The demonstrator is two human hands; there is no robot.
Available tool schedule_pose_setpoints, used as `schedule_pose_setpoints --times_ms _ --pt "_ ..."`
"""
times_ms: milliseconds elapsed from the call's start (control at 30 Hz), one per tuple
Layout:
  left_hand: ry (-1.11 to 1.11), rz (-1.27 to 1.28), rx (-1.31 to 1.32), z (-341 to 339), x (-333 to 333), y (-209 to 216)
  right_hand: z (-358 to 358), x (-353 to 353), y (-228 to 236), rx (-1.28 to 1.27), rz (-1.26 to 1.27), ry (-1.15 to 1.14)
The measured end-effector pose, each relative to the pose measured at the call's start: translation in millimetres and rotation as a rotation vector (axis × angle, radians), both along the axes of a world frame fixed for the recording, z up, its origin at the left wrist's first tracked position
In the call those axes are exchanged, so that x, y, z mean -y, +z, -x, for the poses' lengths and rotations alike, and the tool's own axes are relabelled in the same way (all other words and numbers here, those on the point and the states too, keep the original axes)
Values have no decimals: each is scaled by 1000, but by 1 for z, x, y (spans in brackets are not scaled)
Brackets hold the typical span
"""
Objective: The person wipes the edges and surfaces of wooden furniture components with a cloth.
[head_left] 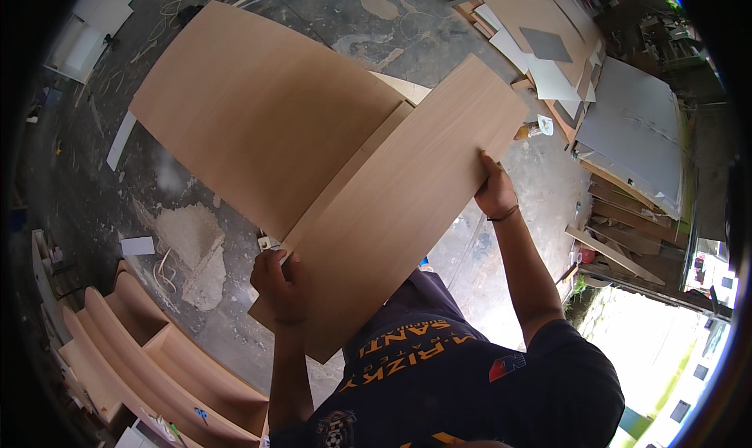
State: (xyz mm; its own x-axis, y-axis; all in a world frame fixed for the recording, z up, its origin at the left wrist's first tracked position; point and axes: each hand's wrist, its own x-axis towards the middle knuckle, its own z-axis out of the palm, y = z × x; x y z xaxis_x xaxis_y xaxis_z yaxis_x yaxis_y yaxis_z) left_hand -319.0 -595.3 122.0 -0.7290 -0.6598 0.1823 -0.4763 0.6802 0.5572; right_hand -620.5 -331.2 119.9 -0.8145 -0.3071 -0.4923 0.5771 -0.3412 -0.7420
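A long wood-grain board slants across my front, its far right end higher in the picture. My right hand grips its near edge toward the right end, thumb on the top face and the other fingers hidden beneath. My left hand is closed over the opposite end, fingers curled at the far edge. Just beyond lies a wider wood-grain panel; a thin strip of wood shows along the line where the two meet. I cannot tell whether the board touches the panel.
Curved wooden shelving stands at the lower left. Stacked sheet offcuts and a grey-topped pile of boards are at the right. A cup sits near the board's far end. Scraps and a broken patch mark the concrete floor.
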Motion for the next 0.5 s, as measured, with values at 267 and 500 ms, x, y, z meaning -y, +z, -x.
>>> schedule_pose_setpoints --times_ms 267,500 --pt "-283 -38 -110 215 -37 4 -8 6 0 89 29 36" --pt "-251 -228 -22 321 -63 -11 6 -10 10 203 38 190"
